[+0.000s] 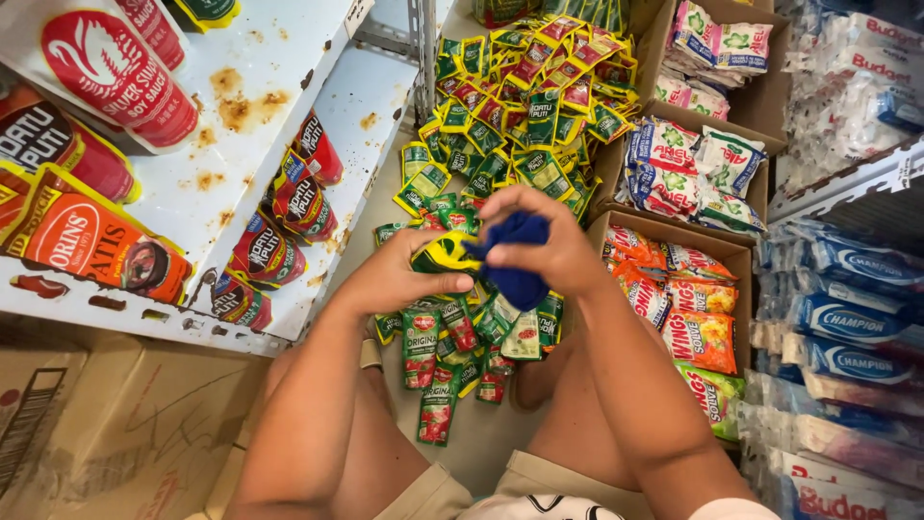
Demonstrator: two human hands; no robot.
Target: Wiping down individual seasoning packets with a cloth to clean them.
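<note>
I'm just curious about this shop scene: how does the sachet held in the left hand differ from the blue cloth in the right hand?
The yellow-and-green glossy sachet is printed in several colours; the dark blue cloth is plain and matte. The sachet sits pinched in the left hand, mostly covered, while the cloth is bunched under the right hand and hangs below it. The cloth shows more bulk than the sachet. Both are pressed together above the heap of sachets.

Left hand holding yellow-green sachet, right hand clutching blue cloth
</note>
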